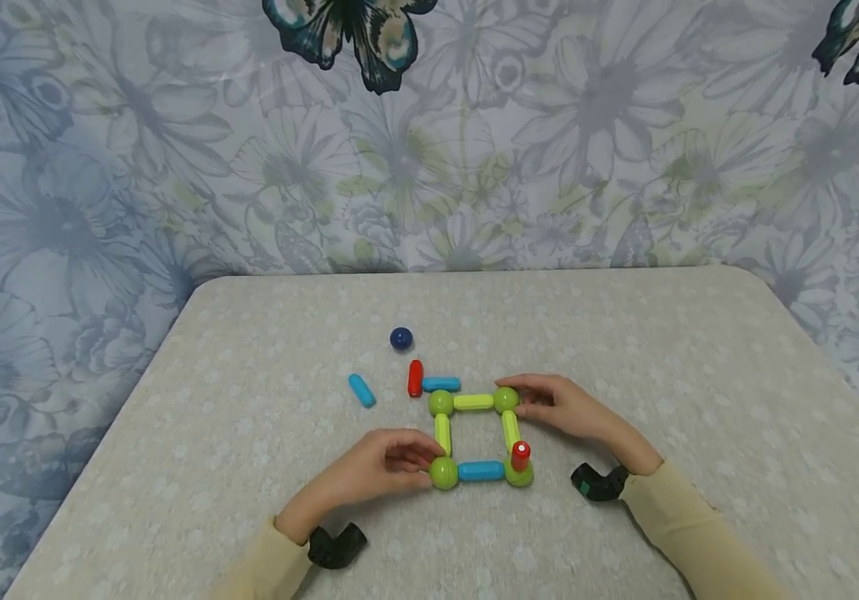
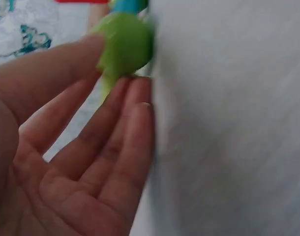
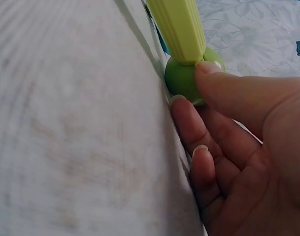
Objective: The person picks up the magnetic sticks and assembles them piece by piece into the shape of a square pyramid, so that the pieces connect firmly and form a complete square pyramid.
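A four-sided frame of green balls and magnetic-looking rods lies flat on the table. My left hand (image 1: 372, 467) pinches the near-left green ball (image 1: 444, 473) between thumb and fingers; the left wrist view shows this ball (image 2: 128, 43) close up. At the far-right corner, my right hand (image 1: 564, 404) grips another green ball (image 1: 506, 399), its thumb by the end of a yellow-green rod (image 3: 179, 29). A blue rod (image 1: 481, 471) forms the near side, and yellow-green rods the other sides. From the near-right ball (image 1: 521, 477) a red rod (image 1: 521, 455) stands upright.
Behind the frame lie a red rod (image 1: 416, 378) and a blue rod (image 1: 441, 383), close together. Another blue rod (image 1: 362, 390) is farther left, and a dark blue ball (image 1: 402, 338) sits beyond them. The patterned tablecloth (image 1: 624, 333) runs back to a flowered wall covering (image 1: 474, 167).
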`<state>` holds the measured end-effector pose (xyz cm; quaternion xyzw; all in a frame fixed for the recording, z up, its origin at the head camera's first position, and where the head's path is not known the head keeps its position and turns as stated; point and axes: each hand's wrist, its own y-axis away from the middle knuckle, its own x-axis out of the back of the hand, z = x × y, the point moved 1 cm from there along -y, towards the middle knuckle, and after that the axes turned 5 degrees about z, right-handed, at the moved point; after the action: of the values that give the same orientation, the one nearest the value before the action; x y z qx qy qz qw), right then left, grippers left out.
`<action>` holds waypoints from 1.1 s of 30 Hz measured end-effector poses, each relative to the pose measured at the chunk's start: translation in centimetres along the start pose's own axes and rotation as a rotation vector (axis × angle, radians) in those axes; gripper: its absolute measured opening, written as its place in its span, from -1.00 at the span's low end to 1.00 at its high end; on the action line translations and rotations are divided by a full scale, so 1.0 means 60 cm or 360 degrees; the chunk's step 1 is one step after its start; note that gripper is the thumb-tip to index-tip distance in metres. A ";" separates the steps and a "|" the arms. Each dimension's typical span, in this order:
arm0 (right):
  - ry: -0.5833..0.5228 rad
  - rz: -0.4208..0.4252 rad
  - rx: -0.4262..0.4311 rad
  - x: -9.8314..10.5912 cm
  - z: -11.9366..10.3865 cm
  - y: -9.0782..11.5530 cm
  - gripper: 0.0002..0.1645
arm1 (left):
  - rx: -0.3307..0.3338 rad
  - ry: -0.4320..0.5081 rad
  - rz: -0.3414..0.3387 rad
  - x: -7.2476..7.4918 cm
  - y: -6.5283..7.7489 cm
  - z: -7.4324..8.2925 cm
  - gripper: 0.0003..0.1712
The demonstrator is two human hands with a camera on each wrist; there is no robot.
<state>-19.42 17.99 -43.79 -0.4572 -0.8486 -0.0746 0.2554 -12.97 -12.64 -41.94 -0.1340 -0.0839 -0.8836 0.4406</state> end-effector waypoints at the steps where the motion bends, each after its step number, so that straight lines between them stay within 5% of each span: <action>1: 0.0002 -0.0002 -0.0001 0.000 0.000 -0.001 -0.49 | -0.0024 -0.0026 0.0001 0.010 0.000 0.002 -0.64; 3: 0.0018 -0.0005 -0.0006 0.002 -0.001 0.000 -0.49 | -0.0055 -0.0078 0.0065 0.037 -0.001 0.003 -0.64; 9: 0.0018 -0.0007 -0.0007 0.005 -0.003 0.004 -0.49 | -0.0125 -0.0278 0.0504 0.127 -0.002 -0.016 -0.56; 13: -0.0005 -0.0011 0.0036 0.000 0.002 0.006 -0.49 | -0.0133 -0.0583 0.0477 0.155 -0.006 -0.036 -0.53; 17: -0.0010 -0.0006 0.0044 -0.004 0.003 0.006 -0.49 | -0.0149 -0.0884 0.0414 0.157 -0.011 -0.042 -0.63; 20: -0.0002 -0.0001 0.0017 -0.003 0.001 0.006 -0.48 | -0.0119 -0.0974 0.0445 0.154 -0.013 -0.038 -0.70; 27: 0.0030 0.0010 0.0010 -0.001 -0.014 0.004 -0.49 | 0.0006 -0.0928 0.0515 0.146 -0.012 -0.033 -0.77; 33: 0.0035 0.0000 -0.0027 0.004 -0.062 0.007 -0.51 | -0.0001 -0.0403 0.0473 0.109 -0.010 -0.019 -0.70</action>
<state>-17.79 17.06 -40.51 -0.4586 -0.8451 -0.0867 0.2608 -17.40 -17.52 -41.04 -0.2553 -0.1177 -0.7850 0.5521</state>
